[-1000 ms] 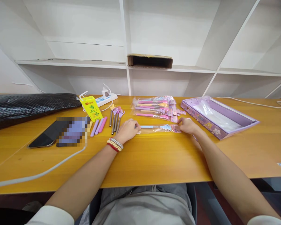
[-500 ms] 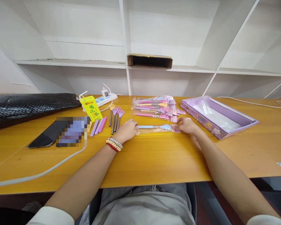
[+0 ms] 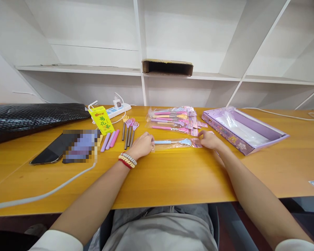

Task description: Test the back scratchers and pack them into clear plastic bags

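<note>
A blue back scratcher in a clear bag [image 3: 172,142] lies crosswise on the wooden table [image 3: 178,177]. My left hand [image 3: 143,144] is closed on the bag's left end, by the handle. At the other end, my right hand [image 3: 208,139] pinches the bag near its printed card. Just behind lies a pile of bagged back scratchers [image 3: 172,120], mostly pink, with some yellow. Left of my left hand are several loose scratcher heads on metal rods [image 3: 129,130], and beside them purple and pink handles [image 3: 110,140].
An open purple box [image 3: 251,134] with clear plastic inside sits right. Left are a yellow packet [image 3: 101,120], a power strip [image 3: 119,111], a dark phone [image 3: 51,150], a white cable [image 3: 54,188] and a black wrapped bundle [image 3: 36,118]. A cardboard box [image 3: 167,68] rests on the shelf.
</note>
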Tool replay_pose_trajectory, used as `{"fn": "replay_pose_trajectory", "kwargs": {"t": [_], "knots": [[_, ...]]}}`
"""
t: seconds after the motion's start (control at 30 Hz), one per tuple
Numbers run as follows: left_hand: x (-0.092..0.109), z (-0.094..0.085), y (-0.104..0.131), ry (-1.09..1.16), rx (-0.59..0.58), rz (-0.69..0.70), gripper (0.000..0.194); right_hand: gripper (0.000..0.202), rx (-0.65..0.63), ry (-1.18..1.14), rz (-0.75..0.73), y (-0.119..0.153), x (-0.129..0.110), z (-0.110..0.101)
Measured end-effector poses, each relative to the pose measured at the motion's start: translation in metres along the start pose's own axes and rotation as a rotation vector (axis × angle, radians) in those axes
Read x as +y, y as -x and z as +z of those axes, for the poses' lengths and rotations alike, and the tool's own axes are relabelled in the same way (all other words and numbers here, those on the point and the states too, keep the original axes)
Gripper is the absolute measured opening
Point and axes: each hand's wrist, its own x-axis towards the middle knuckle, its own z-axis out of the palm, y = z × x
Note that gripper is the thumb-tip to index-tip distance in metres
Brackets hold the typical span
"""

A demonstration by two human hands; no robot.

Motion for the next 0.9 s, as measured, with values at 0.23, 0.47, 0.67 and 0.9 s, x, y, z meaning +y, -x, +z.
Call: {"fn": "replay_pose_trajectory", "kwargs": {"t": [0.23,0.47,0.67,0.9], "knots": [[0.0006,-0.0003,-0.0001,0.000,0.018,0.055,0.019,0.054,-0.046,-0.020,-0.041,0.0026,-0.0025,-0.0028],[-0.0001,0.0022,0.0002,-0.032,0.035,0.092,0.016,0.036,-0.085,-0.070,-0.073,0.0066,-0.0067,-0.0060],[0.0020,0.0006,0.0010,-0.039,0.008,0.097,0.016,0.030,-0.083,-0.082,-0.068,0.0055,-0.0055,-0.0046],[0.0011,0.0000,0.0015,-0.067,0.002,0.172,0.013,0.031,-0.045,-0.090,-0.116,0.0025,-0.0022,-0.0045]]}}
